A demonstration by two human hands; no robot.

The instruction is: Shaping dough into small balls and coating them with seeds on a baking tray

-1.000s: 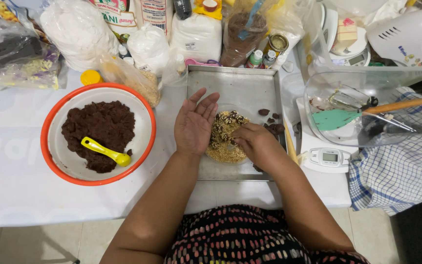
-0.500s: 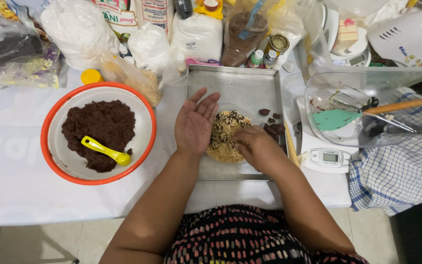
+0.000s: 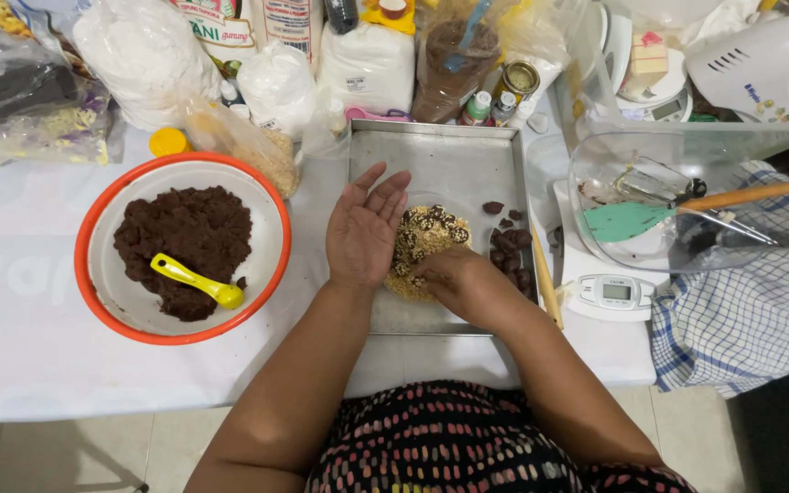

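My left hand (image 3: 364, 230) lies open, palm up, over the left part of a metal baking tray (image 3: 449, 155). My right hand (image 3: 454, 278) reaches down into a pile of chopped nuts (image 3: 417, 246) on the tray, its fingertips buried in the crumbs, so its grip is hidden. Small dark balls coated in nuts sit on top of the pile. A group of plain dark chocolate balls (image 3: 509, 246) rests on the tray's right side. An orange-rimmed white bowl (image 3: 271, 210) with dark dough (image 3: 184, 237) and a yellow spoon (image 3: 195, 279) stands to the left.
Bags of white powder, jars and small bottles crowd the table's far edge. A clear bowl (image 3: 687, 155) holding a green spatula (image 3: 632, 221) and whisk sits on a digital scale (image 3: 615, 292) at the right. A checked cloth (image 3: 741, 319) hangs there. A white hand mixer (image 3: 769, 64) lies far right.
My right hand has shifted slightly within the nut pile. My left hand stays open, palm up, in the same place.
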